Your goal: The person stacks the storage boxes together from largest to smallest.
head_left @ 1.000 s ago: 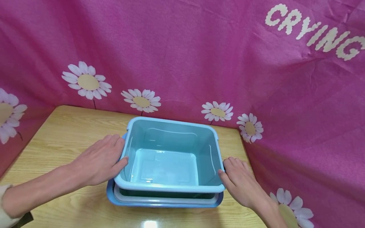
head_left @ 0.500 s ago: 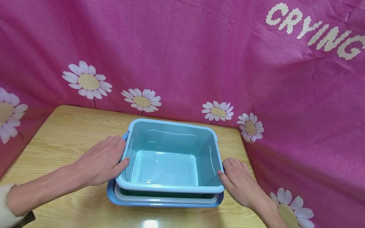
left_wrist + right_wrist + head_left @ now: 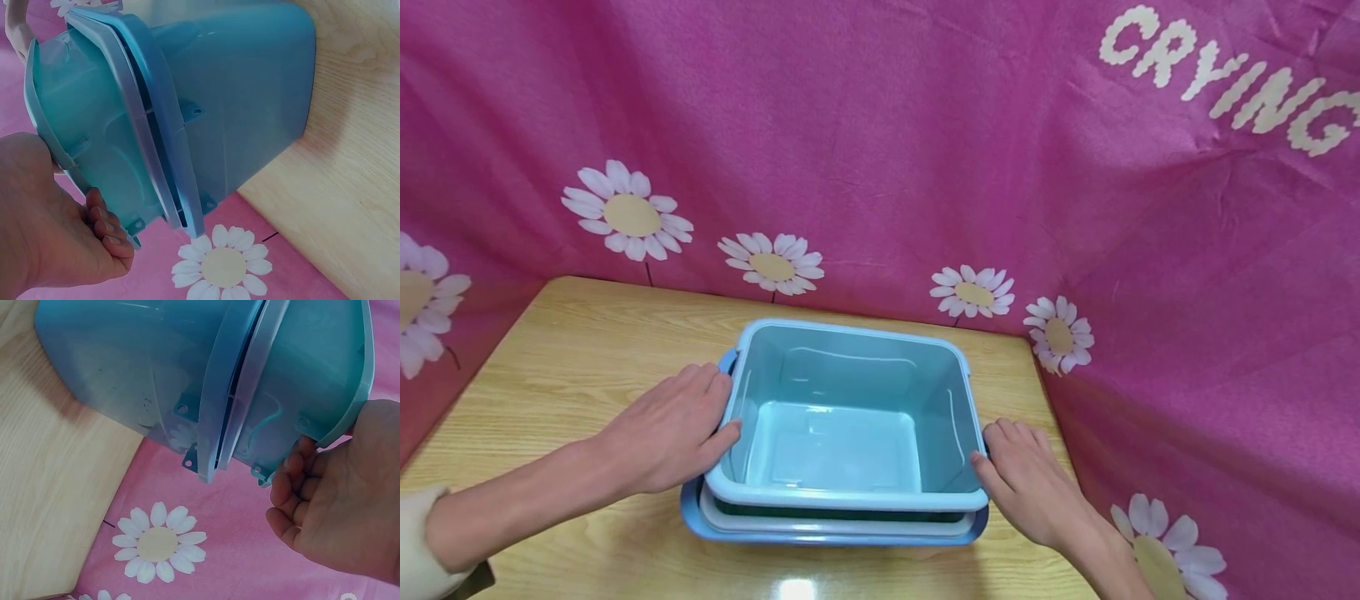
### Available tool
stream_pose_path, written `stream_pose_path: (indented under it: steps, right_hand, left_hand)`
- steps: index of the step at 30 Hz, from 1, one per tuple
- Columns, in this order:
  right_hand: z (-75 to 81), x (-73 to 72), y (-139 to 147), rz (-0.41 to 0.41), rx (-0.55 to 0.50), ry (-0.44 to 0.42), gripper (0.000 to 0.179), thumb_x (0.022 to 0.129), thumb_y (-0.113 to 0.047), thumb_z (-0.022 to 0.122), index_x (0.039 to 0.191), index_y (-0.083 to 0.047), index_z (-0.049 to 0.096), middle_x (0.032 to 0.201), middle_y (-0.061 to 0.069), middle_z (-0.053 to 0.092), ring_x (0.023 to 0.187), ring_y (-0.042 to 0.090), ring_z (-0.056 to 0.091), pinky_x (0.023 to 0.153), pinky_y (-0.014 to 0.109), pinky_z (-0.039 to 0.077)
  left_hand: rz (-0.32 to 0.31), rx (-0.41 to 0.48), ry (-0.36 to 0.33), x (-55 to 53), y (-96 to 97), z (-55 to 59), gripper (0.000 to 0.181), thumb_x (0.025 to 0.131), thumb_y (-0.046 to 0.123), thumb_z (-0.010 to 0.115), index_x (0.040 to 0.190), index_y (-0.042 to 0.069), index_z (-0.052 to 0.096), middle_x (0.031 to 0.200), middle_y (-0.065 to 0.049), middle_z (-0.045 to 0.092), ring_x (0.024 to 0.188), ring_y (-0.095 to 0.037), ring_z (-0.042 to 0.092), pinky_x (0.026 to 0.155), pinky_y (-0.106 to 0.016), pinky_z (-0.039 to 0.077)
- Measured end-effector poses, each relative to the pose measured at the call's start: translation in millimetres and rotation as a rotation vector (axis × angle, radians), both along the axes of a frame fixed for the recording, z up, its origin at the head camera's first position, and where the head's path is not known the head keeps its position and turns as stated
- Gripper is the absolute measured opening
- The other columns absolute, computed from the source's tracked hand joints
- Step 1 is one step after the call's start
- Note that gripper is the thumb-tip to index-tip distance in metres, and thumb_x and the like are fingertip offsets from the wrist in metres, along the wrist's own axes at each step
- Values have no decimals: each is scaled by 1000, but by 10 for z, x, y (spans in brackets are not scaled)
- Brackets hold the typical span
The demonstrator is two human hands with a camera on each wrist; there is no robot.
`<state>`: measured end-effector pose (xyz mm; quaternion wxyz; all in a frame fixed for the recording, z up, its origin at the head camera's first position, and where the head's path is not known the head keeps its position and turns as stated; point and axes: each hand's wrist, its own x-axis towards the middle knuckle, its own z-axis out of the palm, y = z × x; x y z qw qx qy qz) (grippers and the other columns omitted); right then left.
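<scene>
A light teal plastic bin (image 3: 850, 371) sits partly sunk in a nested stack, its inside bare. Below it show the pale grey rim of a middle bin (image 3: 842, 525) and the outer blue bin (image 3: 250, 106). My left hand (image 3: 673, 429) grips the teal bin's left rim, thumb over the edge. On the opposite side, my right hand (image 3: 1026, 475) holds the right rim the same way. Both wrist views show curled fingers under the rim, and a wide band of teal wall standing above the middle bin's rim (image 3: 256, 356).
The stack stands on a wood-grain table (image 3: 587, 350). Behind and to the sides hangs a pink cloth (image 3: 880, 150) printed with daisies and lettering, close to the table's back edge.
The teal bin has sunk slightly into the stack, its far rim dropping most. Both hands have gone down a little with it, keeping their grip.
</scene>
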<state>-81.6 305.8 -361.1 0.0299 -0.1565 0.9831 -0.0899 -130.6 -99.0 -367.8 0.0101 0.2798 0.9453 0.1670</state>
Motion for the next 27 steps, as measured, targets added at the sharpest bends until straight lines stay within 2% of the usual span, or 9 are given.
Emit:
stream_pose_path:
  steps: [5,11,27]
  right_hand:
    - [-32,10,4,22,-4,25,15,102,-25,51,88,-17,52,78,-8,39,83,13,38,82,41,33]
    - [-76,21,8,34,-9,42,15,101,-24,52,87,-18,50,79,-9,38,83,13,38,85,42,34]
    - [-137,10,1,-1,2,-26,17,103,-27,50,91,-16,53,80,-7,41,82,14,39,86,45,35]
  left_hand:
    - [6,3,-24,3,5,-9,28,89,28,64,101,4,54,82,0,43,75,-15,43,63,-31,39]
    - [-2,-3,0,3,5,-39,28,90,28,64,100,4,54,82,0,43,75,-15,43,63,-31,38]
    - [-3,-1,20,19,7,-143,26,90,28,63,98,5,53,82,0,43,77,-17,42,65,-32,37]
